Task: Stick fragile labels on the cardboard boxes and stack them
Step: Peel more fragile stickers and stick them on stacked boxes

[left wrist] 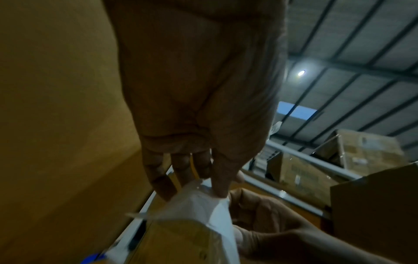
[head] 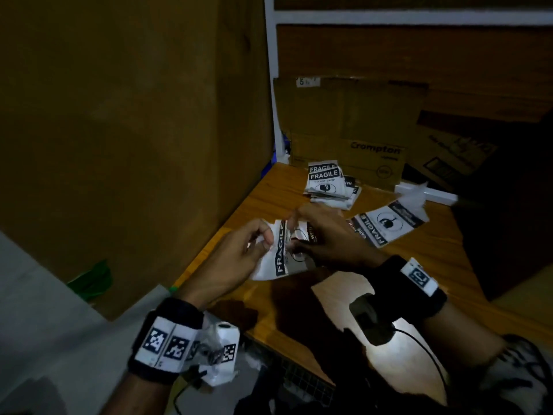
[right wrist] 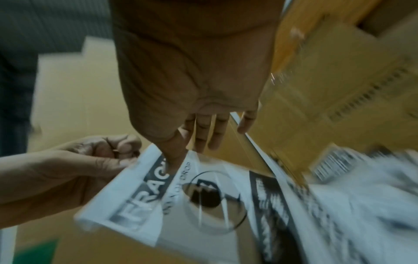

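While pinched: label (head: 282,253) between both hands.

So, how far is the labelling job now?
Done: no labelled or stacked box shows. In hand: the left hand and right hand pinch one fragile label, seemingly peeling it. Left: a pile of labels and loose ones on the wooden table; the big cardboard box looks bare.

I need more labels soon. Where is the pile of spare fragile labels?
In the head view, the pile of fragile labels lies on the wooden table, beyond both hands, just in front of the Crompton box.
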The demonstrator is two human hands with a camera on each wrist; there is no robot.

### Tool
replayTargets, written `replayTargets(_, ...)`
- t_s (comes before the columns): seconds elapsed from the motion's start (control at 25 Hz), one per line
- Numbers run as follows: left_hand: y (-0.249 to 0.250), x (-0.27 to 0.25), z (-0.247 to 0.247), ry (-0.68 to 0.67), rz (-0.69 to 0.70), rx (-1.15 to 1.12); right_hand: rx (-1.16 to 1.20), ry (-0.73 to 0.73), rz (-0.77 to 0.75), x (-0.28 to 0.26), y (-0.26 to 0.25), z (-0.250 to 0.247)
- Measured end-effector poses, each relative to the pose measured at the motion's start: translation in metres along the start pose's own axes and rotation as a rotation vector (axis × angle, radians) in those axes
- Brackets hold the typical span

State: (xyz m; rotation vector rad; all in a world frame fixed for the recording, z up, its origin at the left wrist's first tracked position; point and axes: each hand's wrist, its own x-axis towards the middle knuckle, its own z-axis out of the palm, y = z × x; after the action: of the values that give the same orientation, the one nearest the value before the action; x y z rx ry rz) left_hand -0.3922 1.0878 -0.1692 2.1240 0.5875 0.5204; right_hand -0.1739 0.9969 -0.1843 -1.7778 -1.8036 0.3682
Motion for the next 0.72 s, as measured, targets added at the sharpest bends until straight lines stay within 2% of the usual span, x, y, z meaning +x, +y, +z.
replayTargets(0.12, 0.048, 0.02, -0.034, -0.02, 0.105, 0.035, 0.12, 0.142, -0.002, 0.007, -0.024, -0.044)
replayTargets(0.28, 0.095, 0.046, -0.072, 0.055, 0.246, 0.162, 0.429, 0.266, 0.025, 0.011, -0.054, -0.094)
replayTargets(0.36, 0.111, 0.061, -0.085, 0.19, 0.342, 0.282, 0.555, 0.297, 0.007, 0.013, -0.07, -0.116)
replayTargets(0.44, 0.127, 0.071, -0.092, 0.393, 0.408, 0.308, 0.592, 0.444, -0.028, 0.015, -0.081, -0.136)
replayTargets(0.52, 0.14, 0.074, -0.088, 0.559, 0.377, 0.218, 0.623, 0.596, -0.05, 0.012, -0.088, -0.151)
replayTargets(0.56, 0.144, 0.072, -0.084, 0.597, 0.345, 0.138, 0.626, 0.645, -0.059, 0.01, -0.091, -0.155)
replayTargets(0.72, 0.163, 0.079, -0.069, 0.56, 0.338, -0.302, 0.55, 0.786, -0.096, 0.001, -0.097, -0.164)
